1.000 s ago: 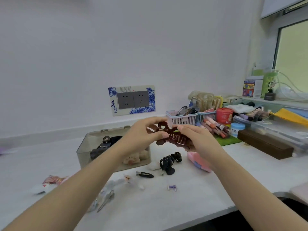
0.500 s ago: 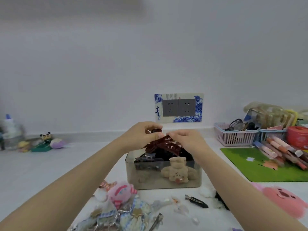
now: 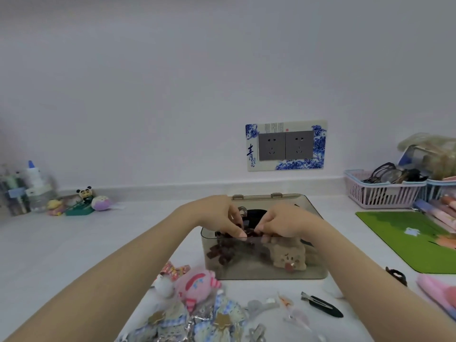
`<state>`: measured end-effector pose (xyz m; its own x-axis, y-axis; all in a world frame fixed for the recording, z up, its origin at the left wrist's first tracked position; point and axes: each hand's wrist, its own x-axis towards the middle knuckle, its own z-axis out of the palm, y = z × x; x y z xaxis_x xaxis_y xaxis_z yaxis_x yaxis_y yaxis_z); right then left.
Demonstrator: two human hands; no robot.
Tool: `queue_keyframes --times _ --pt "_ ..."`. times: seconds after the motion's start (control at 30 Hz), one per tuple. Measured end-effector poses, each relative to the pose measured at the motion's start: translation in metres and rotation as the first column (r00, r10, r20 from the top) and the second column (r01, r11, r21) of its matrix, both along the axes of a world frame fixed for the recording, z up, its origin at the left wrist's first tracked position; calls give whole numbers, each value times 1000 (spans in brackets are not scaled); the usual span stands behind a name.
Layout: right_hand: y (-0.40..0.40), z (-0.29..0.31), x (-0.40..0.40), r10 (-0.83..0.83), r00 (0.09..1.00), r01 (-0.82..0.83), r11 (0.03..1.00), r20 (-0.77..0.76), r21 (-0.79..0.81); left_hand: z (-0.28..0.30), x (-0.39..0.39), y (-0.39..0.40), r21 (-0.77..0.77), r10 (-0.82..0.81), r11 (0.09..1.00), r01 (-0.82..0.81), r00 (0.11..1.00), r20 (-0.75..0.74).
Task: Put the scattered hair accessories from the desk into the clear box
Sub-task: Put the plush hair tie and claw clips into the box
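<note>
The clear box (image 3: 313, 271) stands open in the middle of the white desk. My left hand (image 3: 219, 217) and my right hand (image 3: 283, 224) both reach over its front rim and pinch a dark red claw clip (image 3: 220, 253), which hangs inside the box at its left side. A beige plush clip (image 3: 287, 255) lies in the box at the right, with dark accessories behind it. In front of the box lie a pink plush clip (image 3: 196, 286), blue checked bows (image 3: 222, 317), a black flat clip (image 3: 322, 304) and small clear clips (image 3: 293, 314).
A green mat (image 3: 409, 238) lies at the right, with a pink basket (image 3: 382, 191) of glasses behind it. A pink plush item (image 3: 439, 292) and a small black clip (image 3: 396, 275) sit at the right edge. Small toys (image 3: 81, 201) and bottles (image 3: 34, 183) stand at the far left.
Both hands have lowered the dark red claw clip from above the box down into it. My view has turned left and come closer to the box.
</note>
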<state>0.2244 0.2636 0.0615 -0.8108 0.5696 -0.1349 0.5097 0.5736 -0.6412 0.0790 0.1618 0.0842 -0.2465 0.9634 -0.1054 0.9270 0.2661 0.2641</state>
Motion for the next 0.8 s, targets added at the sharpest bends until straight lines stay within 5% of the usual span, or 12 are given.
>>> queue_keyframes --times 0.37,0.5,0.8 --pt "-1 -1 -2 38 991 -57 987 125 148 -11 2 5 14 53 999 -52 999 -14" --pt "1 -4 -1 8 1000 -9 998 25 57 -16 -2 9 54 80 995 -82 996 41" --pt "-2 -5 -2 46 995 -49 999 93 22 -21 -2 8 113 87 989 -97 992 93"
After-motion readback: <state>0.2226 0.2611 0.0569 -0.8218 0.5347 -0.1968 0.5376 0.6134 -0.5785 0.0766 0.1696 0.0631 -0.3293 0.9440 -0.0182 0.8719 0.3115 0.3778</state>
